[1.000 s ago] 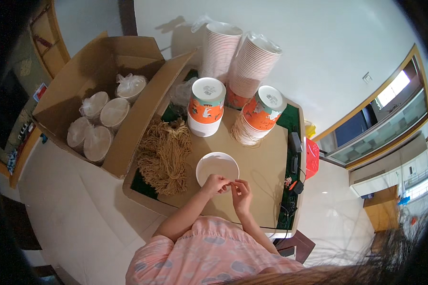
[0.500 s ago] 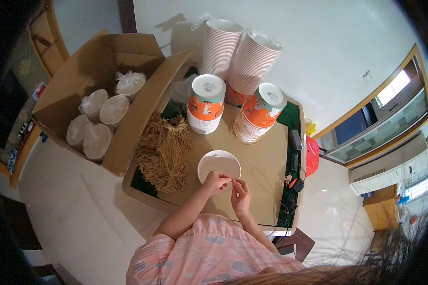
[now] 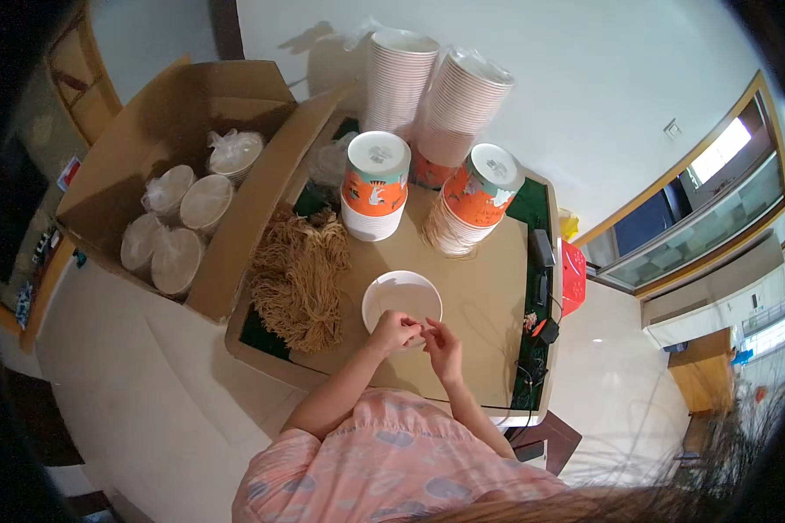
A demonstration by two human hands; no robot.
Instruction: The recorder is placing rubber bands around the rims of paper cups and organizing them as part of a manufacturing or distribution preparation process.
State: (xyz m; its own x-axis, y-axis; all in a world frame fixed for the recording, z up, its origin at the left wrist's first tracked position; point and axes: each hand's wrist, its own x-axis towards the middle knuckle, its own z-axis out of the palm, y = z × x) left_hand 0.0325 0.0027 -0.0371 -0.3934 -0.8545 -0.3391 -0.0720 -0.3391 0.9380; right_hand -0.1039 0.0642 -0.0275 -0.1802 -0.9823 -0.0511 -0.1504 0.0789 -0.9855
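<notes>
My left hand (image 3: 396,330) and my right hand (image 3: 444,350) meet fingertip to fingertip over the near rim of a white paper tub (image 3: 401,292), which stands mouth up. The fingers of both hands are pinched. Whatever lies between them is too small to make out. To the left of the tub rests a thick bundle of tan paper-like cord (image 3: 298,283). Beyond it stands an upside-down stack of orange and green printed paper tubs (image 3: 375,193). A similar stack (image 3: 480,196) to the right has thin tan strands hanging at its left side.
A cardboard box (image 3: 222,253) with several bagged white tubs (image 3: 206,202) stands left of the table. Two tall stacks of tubs (image 3: 399,83) rise at the back by the wall. Black adapters and cables (image 3: 545,331) lie along the right table edge, near a red plastic item (image 3: 573,277).
Both hands stay over the tub's near rim, and the right-hand fingers have shifted slightly. The whole view has moved a little; the objects on the table keep their places.
</notes>
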